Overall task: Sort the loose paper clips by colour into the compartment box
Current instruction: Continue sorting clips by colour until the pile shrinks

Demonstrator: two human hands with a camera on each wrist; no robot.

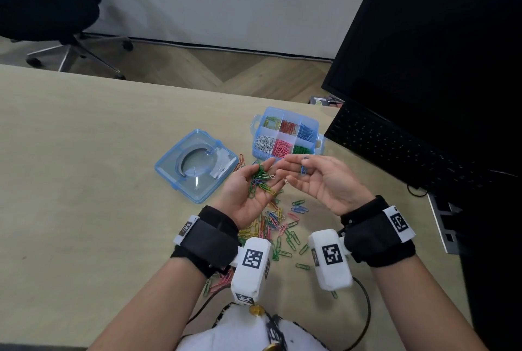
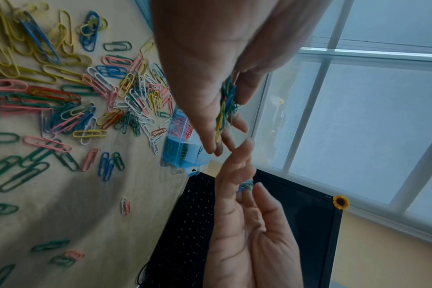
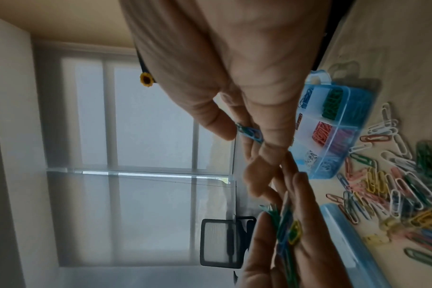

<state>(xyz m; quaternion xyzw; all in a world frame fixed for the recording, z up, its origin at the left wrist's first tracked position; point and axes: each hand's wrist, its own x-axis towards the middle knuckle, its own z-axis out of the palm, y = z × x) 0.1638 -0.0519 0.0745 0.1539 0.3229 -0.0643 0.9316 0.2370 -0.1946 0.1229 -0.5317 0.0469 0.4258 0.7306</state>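
From the head view, the left hand [image 1: 248,192] is lying palm up above the desk [image 1: 84,167], fingers loosely spread, cradling a bunch [image 1: 261,181] of mostly green clips with a yellow and a blue among them. The right hand [image 1: 324,181] is facing it, also palm up, thumb and forefinger pinching a blue clip [image 1: 303,168]. The fingertips of the two hands are nearly meeting. Just beyond them the box [image 1: 285,133] is sitting open, six compartments showing: mixed, red and blue at the back, white, pink and green in front. Its lid [image 1: 195,165] is lying to the left of it. The pile [image 1: 278,223] of loose clips is spreading over the desk under and between the wrists. A keyboard [image 1: 395,144] and monitor [image 1: 437,40] are standing to the right.

Over to the left wrist view: the left hand [image 2: 210,78] is reaching out with the bunch [image 2: 226,109] resting along its fingers, and the right hand [image 2: 249,233] is coming up from below, nipping the blue clip [image 2: 245,186]. The pile [image 2: 74,101] is covering the desk on the left, and the box [image 2: 183,144] is sitting past the fingertips.

Now the right wrist view: the right hand [image 3: 234,68] is squeezing the blue clip [image 3: 249,132] between thumb and finger. The left hand [image 3: 291,233] is showing below with the bunch [image 3: 287,228] in it. The box [image 3: 333,132] and the pile [image 3: 395,191] are lying on the right.
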